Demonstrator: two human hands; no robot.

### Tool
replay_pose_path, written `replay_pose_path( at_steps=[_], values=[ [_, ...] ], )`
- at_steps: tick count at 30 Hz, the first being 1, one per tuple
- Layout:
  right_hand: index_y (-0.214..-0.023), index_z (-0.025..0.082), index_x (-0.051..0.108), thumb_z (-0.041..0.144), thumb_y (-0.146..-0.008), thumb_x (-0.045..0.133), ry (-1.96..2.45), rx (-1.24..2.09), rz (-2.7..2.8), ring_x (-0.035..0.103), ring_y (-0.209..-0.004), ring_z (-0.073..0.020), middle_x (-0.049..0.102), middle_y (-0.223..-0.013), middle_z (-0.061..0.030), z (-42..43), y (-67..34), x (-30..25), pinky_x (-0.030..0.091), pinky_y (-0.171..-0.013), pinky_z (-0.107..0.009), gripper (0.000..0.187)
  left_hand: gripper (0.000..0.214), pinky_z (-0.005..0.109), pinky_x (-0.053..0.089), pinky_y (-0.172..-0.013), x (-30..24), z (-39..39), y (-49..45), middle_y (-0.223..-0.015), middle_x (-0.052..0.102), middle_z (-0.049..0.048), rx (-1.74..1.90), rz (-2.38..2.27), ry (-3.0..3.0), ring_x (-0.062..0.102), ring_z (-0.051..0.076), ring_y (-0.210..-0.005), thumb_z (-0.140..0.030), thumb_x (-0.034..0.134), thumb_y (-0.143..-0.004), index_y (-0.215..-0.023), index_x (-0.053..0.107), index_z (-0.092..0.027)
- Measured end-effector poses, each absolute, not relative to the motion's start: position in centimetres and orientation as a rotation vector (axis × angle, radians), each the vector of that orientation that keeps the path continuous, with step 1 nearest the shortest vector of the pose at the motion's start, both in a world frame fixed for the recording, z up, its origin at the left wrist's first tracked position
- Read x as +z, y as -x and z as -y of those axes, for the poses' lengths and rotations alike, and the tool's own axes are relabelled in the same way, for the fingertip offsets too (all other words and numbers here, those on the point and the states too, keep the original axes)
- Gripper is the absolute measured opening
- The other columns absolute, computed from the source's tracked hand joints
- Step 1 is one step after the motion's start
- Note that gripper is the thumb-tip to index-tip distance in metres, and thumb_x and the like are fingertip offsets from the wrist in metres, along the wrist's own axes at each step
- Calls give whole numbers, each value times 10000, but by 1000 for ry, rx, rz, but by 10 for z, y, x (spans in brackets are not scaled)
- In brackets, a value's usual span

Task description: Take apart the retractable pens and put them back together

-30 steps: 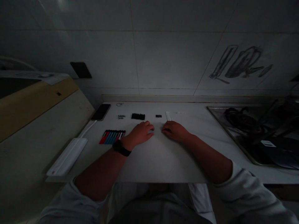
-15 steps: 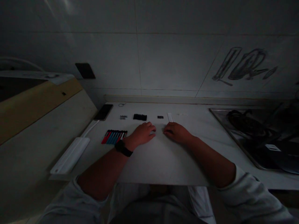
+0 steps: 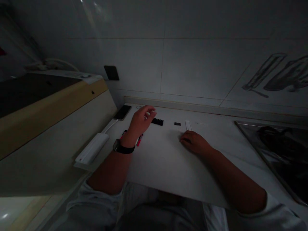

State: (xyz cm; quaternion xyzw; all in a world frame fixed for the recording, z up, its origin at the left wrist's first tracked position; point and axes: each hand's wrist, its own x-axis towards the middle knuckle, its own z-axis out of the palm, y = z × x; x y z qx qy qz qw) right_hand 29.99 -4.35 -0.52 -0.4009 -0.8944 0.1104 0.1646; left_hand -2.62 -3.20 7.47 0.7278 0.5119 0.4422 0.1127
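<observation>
The scene is dim. My left hand [image 3: 141, 120], with a dark watch on its wrist, is raised off the white counter [image 3: 163, 160] and hangs over the far left part, fingers loosely curled and apart, holding nothing I can see. It covers most of the row of red and blue sticks [image 3: 139, 140]. A row of small black parts [image 3: 157, 121] lies just right of its fingertips. My right hand [image 3: 194, 142] rests palm down on the counter, fingers curled under, near a white strip [image 3: 188, 125] and a small black piece [image 3: 177, 124].
A dark phone [image 3: 122, 112] lies at the counter's far left corner. A white power strip [image 3: 91, 152] with a cable sits at the left edge. A sink [image 3: 276, 150] with dark items is at right. A tiled wall stands behind, a wooden-edged surface [image 3: 48, 106] at left.
My left hand lifted off the counter and moved toward the far left, over the coloured sticks. The camera turned left. My right hand stayed resting on the counter.
</observation>
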Motion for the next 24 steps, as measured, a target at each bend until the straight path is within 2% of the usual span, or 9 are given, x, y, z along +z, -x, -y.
replay_pose_path(
  at_steps=[3, 5, 8, 11, 16, 20, 22, 24],
  values=[
    [-1033, 204, 758, 294, -1011, 545, 1161, 308, 2556, 663, -1012, -254, 718, -1053, -115, 43, -300, -6, 524, -947, -409, 232, 234, 296, 533, -820, 72, 26, 65, -1115, 703, 44, 1121, -1524, -2172, 636, 155, -884, -255, 673, -915, -1146, 672, -211],
    [-1040, 200, 753, 295, -1014, 539, 1165, 307, 2561, 662, -1002, -252, 714, -1046, -115, 44, -300, -6, 525, -942, -406, 236, 300, 319, 531, -893, 59, 23, 85, -1171, 682, 51, 829, -1505, -2286, 643, 178, -971, -194, 715, -835, -1133, 688, -224],
    [-1045, 200, 752, 304, -1014, 538, 1173, 313, 2554, 661, -1010, -253, 713, -1054, -116, 44, -300, -6, 524, -951, -411, 240, 501, 350, 520, -955, 38, 17, 99, -1229, 660, 71, 534, -1573, -2345, 646, 221, -1060, -190, 784, -737, -1219, 653, -235],
    [-1048, 213, 756, 317, -1013, 540, 1162, 329, 2548, 665, -1020, -252, 720, -1067, -112, 43, -300, -6, 524, -960, -414, 242, 596, 373, 506, -972, 25, 15, 100, -1234, 664, 91, 399, -1684, -2354, 635, 264, -1118, -225, 835, -694, -1251, 623, -241],
    [-1064, 216, 760, 313, -1006, 542, 1153, 331, 2542, 668, -1029, -262, 726, -1081, -117, 44, -300, -6, 527, -967, -438, 246, 578, 421, 484, -990, 22, 16, 84, -1245, 649, 109, 306, -1778, -2417, 599, 303, -1151, -319, 860, -720, -1241, 620, -243],
    [-1061, 220, 759, 318, -1007, 544, 1141, 337, 2535, 666, -1027, -263, 723, -1078, -115, 43, -301, -7, 531, -966, -440, 243, 408, 426, 488, -981, 29, 21, 66, -1195, 646, 110, 420, -1782, -2470, 606, 293, -1112, -414, 767, -850, -1199, 662, -232],
    [-1052, 210, 757, 325, -1016, 533, 1134, 332, 2546, 666, -1020, -262, 720, -1064, -119, 42, -301, -9, 533, -963, -436, 255, 275, 406, 500, -937, 33, 26, 61, -1147, 653, 107, 443, -1835, -2449, 627, 270, -1042, -401, 716, -892, -1104, 711, -226],
    [-1046, 202, 755, 327, -1021, 526, 1134, 320, 2553, 665, -1018, -261, 718, -1051, -120, 41, -301, -10, 532, -962, -433, 262, 226, 391, 513, -867, 36, 31, 58, -1078, 666, 107, 344, -1882, -2398, 645, 256, -948, -429, 723, -875, -956, 751, -219]
  ],
)
